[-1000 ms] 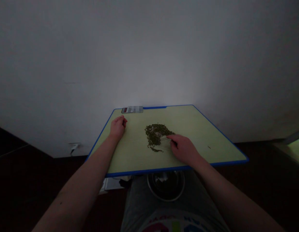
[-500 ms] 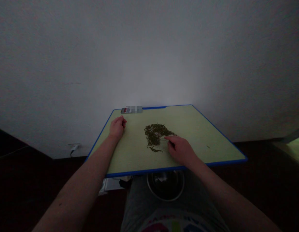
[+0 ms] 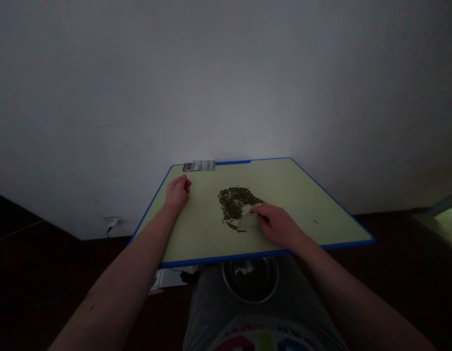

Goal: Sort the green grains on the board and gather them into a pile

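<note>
My left hand (image 3: 178,191) rests loosely curled on the left side of a pale board (image 3: 200,234) with a blue rim, and I see nothing in it. A thin, see-through scraper (image 3: 246,223) with a curved edge is pinched in my right hand (image 3: 277,224), near the middle of the board. The scraper stands against the near right side of a pile of small green-brown grains (image 3: 235,200). A short line of grains lies beside its lower edge. My fingers hide part of the scraper.
At the board's far left corner lies a phone (image 3: 191,166), partly blurred. A metal bowl (image 3: 251,292) sits on my lap below the near edge. The wall (image 3: 226,87) rises behind the board. One small dark sliver (image 3: 315,222) lies at right.
My right hand has shifted slightly right and toward me, and more of the clear scraper now shows, at the near edge of the pile. My left hand stays in place.
</note>
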`<action>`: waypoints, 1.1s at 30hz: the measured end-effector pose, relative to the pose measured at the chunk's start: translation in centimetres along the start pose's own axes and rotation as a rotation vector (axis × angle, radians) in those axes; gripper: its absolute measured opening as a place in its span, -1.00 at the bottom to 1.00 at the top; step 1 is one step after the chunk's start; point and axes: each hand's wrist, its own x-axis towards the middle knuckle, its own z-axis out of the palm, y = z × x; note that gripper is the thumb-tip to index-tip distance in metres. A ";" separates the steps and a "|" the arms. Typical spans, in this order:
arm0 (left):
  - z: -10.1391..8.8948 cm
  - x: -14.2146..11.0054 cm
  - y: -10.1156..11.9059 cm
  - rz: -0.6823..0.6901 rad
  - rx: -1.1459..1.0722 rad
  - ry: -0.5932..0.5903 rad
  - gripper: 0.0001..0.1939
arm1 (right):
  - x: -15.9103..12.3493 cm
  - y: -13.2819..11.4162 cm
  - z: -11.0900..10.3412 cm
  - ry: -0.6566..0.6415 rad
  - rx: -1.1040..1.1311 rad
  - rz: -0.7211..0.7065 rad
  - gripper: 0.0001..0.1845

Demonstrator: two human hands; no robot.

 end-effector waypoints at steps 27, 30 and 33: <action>0.2 -0.1 0.4 0.010 0.016 -0.001 -0.65 | -2.2 -1.8 0.3 -0.126 0.170 0.057 -0.64; 0.2 0.0 0.3 0.012 0.011 -0.002 -0.66 | -2.3 -1.8 0.3 -0.131 0.189 0.054 -0.65; 0.2 -0.1 0.3 -0.001 0.010 0.001 -0.66 | -2.2 -1.7 0.2 -0.133 0.217 0.060 -0.66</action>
